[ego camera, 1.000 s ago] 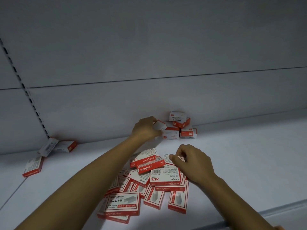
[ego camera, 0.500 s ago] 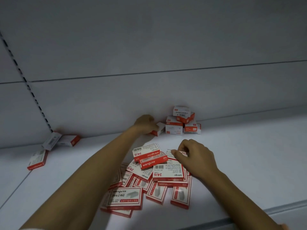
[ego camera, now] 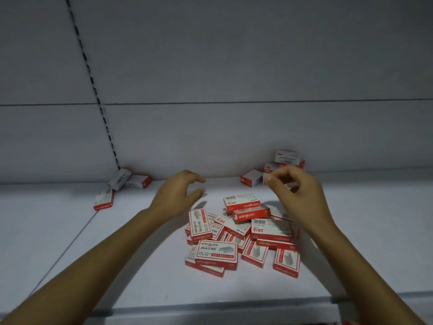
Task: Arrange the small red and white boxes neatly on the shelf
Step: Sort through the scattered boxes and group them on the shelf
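Left hand (ego camera: 178,198): fingers spread, empty.
Right hand (ego camera: 297,195): fingers curled; hold unclear, blurred.
Pile (ego camera: 243,233): loose boxes beneath, between both hands.
Stack (ego camera: 289,158): just behind right hand.
Room: bare shelf (ego camera: 117,254) left of left hand.

Loose pile (ego camera: 243,235) mid-shelf (ego camera: 140,266); stack (ego camera: 284,163) behind, against back panel (ego camera: 210,141).

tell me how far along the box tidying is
Early. Done: a small stack against the back wall, one box lying beside it. In hand: the left hand is open and empty; the right hand curls near the stack, contents unclear. Left: the jumbled pile and three stray boxes at the left.
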The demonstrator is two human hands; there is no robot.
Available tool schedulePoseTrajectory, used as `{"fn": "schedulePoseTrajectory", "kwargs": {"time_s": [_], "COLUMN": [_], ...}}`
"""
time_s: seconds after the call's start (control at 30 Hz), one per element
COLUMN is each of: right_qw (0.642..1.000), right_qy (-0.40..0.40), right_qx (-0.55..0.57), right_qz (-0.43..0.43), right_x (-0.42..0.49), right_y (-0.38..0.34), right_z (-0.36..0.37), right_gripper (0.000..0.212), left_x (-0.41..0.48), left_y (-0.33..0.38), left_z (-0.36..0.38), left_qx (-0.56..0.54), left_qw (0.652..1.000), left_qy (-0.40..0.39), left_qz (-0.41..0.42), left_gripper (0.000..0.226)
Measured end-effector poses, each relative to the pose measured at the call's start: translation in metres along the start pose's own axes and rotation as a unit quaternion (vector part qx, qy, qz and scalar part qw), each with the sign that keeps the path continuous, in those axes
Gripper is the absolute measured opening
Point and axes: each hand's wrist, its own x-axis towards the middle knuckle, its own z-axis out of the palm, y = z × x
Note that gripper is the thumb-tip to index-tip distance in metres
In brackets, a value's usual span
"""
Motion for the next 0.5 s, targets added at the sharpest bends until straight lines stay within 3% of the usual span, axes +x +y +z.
{"fn": "schedulePoseTrajectory", "kwargs": {"time_s": [0.17,0.27,0.5], "right_qw": [0.990,0.978,0.960], "right_qy": [-0.110,-0.198,-0.275], "right_qx": [0.057,0.034,0.047], "right_qz": [-0.060,-0.051,0.011], "right_x": [-0.016,-0.022,-0.046], "right_y": [-0.067,-0.084,-0.108], "right_z": [0.064,0.123,0.222], "right_gripper": [0.011,0.017,0.044], "left_x": [-0.056,-0.080,-0.108], "left_y": [-0.034,-0.064,-0.147], "left_z": [-0.024,-0.044,-0.075], "left_qx": [0.102,0.110,0.138], "left_qw": [0.995,0.994,0.989], "left_qy": [-0.021,-0.014,0.017], "left_qz": [0.005,-0.010,-0.055], "left_gripper": [0.030,0.028,0.043]}}
